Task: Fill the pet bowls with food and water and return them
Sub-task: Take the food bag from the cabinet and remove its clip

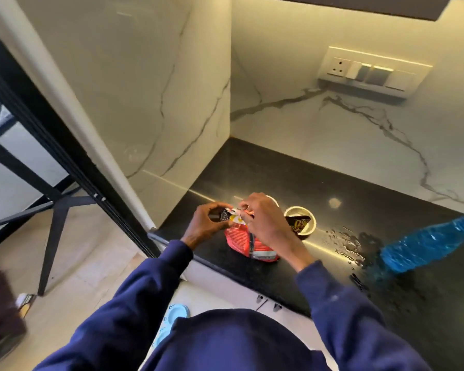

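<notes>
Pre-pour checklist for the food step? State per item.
1. Left hand pinches the top of the red food packet: ok.
2. Right hand pinches the same top edge: ok.
3. Packet torn open: cannot tell, the fingers hide the top.
4. Bowl free to take food: not ok, a dark wrapper lies in it.
5. Black countertop dry: not ok, a water spill sits between the bowl and the blue bottle.
</notes>
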